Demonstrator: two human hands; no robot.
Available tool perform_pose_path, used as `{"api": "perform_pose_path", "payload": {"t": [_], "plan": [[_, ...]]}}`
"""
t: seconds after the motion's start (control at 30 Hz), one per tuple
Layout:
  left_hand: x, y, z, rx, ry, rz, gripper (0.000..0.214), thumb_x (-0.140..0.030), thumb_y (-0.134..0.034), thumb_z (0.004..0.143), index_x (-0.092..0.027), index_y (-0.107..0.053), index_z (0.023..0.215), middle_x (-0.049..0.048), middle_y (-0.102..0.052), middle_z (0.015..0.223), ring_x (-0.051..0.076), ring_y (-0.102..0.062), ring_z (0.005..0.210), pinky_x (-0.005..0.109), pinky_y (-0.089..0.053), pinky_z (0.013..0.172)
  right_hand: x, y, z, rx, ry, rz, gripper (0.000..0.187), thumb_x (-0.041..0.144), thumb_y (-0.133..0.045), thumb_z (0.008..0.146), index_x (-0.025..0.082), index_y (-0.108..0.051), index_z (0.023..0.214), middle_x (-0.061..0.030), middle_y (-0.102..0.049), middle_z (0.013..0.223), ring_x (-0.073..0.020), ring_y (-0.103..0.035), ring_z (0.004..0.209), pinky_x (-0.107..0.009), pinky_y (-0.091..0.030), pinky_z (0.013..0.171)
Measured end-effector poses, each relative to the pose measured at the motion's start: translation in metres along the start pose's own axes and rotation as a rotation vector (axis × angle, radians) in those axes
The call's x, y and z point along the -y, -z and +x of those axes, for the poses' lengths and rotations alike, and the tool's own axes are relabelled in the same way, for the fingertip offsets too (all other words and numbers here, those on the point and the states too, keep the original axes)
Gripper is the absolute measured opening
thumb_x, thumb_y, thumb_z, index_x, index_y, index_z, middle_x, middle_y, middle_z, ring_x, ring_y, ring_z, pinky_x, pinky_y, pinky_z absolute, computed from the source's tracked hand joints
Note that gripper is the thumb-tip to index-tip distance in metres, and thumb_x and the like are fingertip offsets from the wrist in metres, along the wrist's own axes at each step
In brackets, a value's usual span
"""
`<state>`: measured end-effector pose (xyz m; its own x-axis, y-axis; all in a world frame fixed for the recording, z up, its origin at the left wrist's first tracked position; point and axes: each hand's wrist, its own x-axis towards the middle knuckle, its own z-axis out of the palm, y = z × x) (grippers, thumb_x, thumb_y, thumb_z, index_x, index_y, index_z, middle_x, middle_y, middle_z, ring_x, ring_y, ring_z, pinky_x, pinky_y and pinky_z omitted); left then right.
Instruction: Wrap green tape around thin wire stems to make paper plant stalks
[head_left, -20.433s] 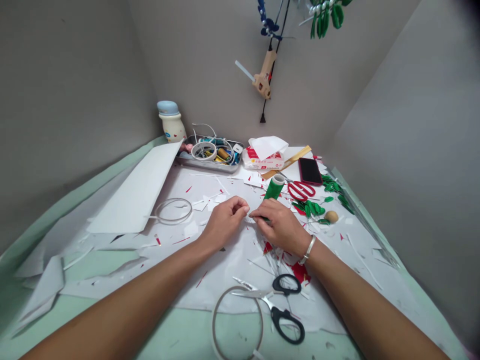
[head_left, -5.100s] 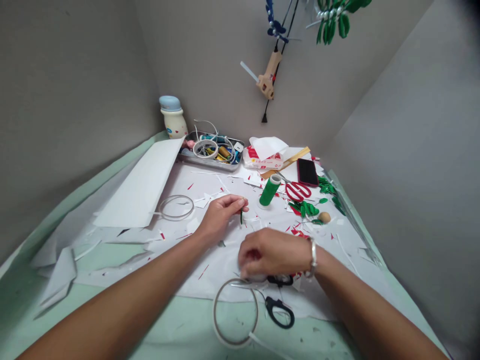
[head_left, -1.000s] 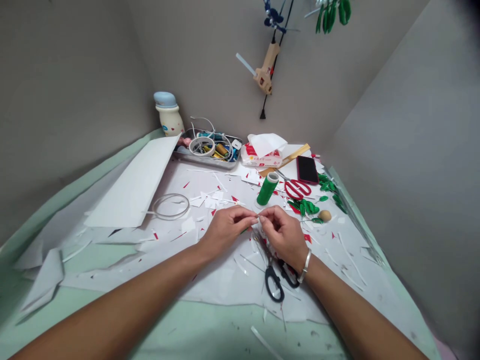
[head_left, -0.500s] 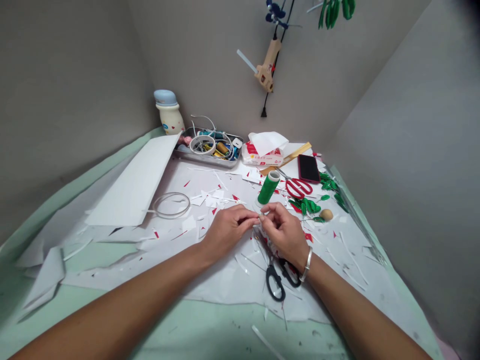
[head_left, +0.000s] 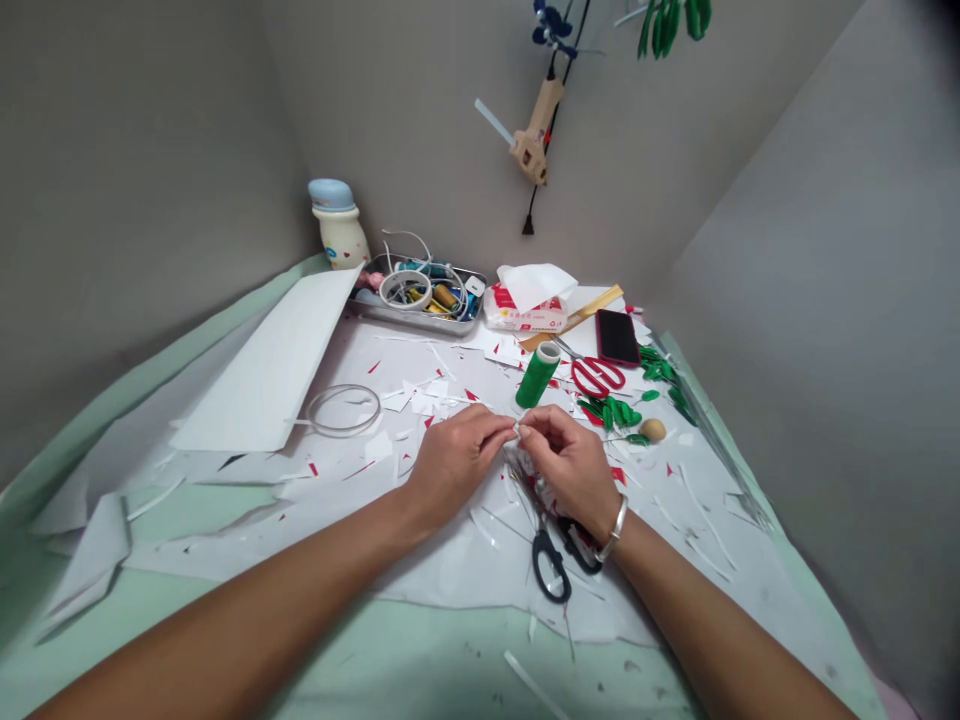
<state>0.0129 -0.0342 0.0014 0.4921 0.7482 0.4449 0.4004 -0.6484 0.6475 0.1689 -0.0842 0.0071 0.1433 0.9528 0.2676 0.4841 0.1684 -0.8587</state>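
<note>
Fig. 1. Both my hands meeting at centre, pinching a small pale tip.

My left hand (head_left: 454, 462) and right hand (head_left: 570, 465) meet fingertip to fingertip, thumb and forefinger of each pressed together on the pale tip (head_left: 516, 427); its material is too small to tell. A bunch of thin white strips (head_left: 529, 480) lies below the right hand, above the black scissors (head_left: 551, 567) at 6 o'clock. The green thread spool (head_left: 538, 375) stands at 12 o'clock, the red scissors (head_left: 596, 377) at 1 o'clock, and the green leaves (head_left: 607, 412) at 2 o'clock. Work this fine calls for a firm, close pinch, wrists low over the paper sheet (head_left: 450, 565).
</note>
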Motion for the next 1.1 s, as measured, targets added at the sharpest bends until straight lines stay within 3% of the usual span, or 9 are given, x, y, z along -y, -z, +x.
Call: {"api": "perform_pose_path", "payload": {"t": [0.23, 0.67, 1.1], "plan": [[0.0021, -0.0018, -0.0020, 0.013, -0.034, 0.102, 0.025, -0.031, -0.047, 0.091, -0.024, -0.070, 0.097, 0.0038, -0.068, 0.087, 0.015, -0.061, 0.082, 0.025, -0.045, 0.073, -0.0040, -0.0015, 0.0015, 0.025, -0.081, 0.138, 0.015, 0.033, -0.056, 0.082, 0.020, -0.063, 0.084, -0.0006, -0.064, 0.075, -0.0132, -0.058, 0.057, -0.025, -0.047, 0.057], [-0.0026, -0.0003, -0.0006, 0.046, -0.092, 0.240, 0.027, -0.028, -0.043, 0.093, -0.021, -0.069, 0.093, 0.0050, -0.067, 0.083, 0.014, -0.060, 0.075, 0.024, -0.038, 0.063, -0.0052, -0.0039, 0.0031, -0.006, -0.183, 0.171, 0.015, 0.031, -0.061, 0.076, 0.018, -0.065, 0.081, -0.0015, -0.066, 0.073, -0.0136, -0.057, 0.061, -0.024, -0.045, 0.058], [-0.0002, -0.0037, -0.0017, -0.061, -0.216, 0.328, 0.022, -0.025, -0.047, 0.092, -0.020, -0.069, 0.092, 0.0007, -0.067, 0.079, 0.011, -0.060, 0.068, 0.021, -0.040, 0.058, -0.0013, -0.0048, 0.0026, -0.027, -0.225, 0.207, 0.012, 0.029, -0.060, 0.074, 0.018, -0.063, 0.077, 0.0001, -0.063, 0.071, -0.0133, -0.054, 0.063, -0.025, -0.042, 0.064]]}}
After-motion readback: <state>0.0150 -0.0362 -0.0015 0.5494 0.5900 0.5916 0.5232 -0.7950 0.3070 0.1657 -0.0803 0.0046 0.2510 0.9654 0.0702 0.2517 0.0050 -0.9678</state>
